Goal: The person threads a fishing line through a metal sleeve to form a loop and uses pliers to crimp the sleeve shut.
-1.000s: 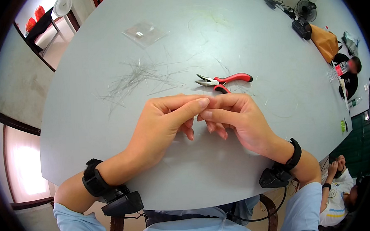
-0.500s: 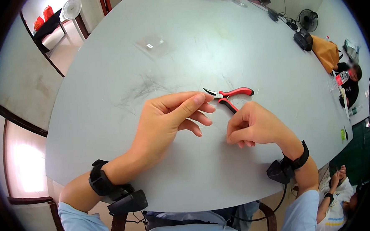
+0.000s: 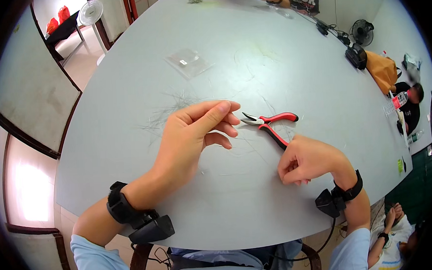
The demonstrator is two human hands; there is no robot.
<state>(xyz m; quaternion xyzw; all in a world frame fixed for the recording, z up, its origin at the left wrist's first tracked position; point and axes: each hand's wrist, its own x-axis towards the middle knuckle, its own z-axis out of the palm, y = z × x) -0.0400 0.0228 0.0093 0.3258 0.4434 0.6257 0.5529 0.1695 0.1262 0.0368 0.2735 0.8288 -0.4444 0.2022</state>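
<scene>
My left hand point(image 3: 196, 131) hovers above the table with thumb and index finger pinched; whatever lies between the tips is too fine to make out. To its right, my right hand point(image 3: 307, 159) is curled with the fingers closed, and any thing inside it is hidden. Between and just beyond the hands lie bent-nose pliers point(image 3: 262, 121) with red and black handles, their jaws apart. The lower handle ends next to my right knuckles. Behind my left hand spreads a loose pile of thin wire pieces point(image 3: 177, 103), partly covered by it.
A clear plastic bag point(image 3: 189, 63) rests farther back on the grey table point(image 3: 125, 76). Several stray wire strands lie around the pliers. Other people sit at the far edge and right side, near a black case point(image 3: 356, 56), an orange-brown bag point(image 3: 382, 70) and a bottle point(image 3: 399, 101).
My hands have drawn farther apart, the right one moving right and toward me. The left pinch now sits clear of the pliers' tips. The head view has tilted slightly upward.
</scene>
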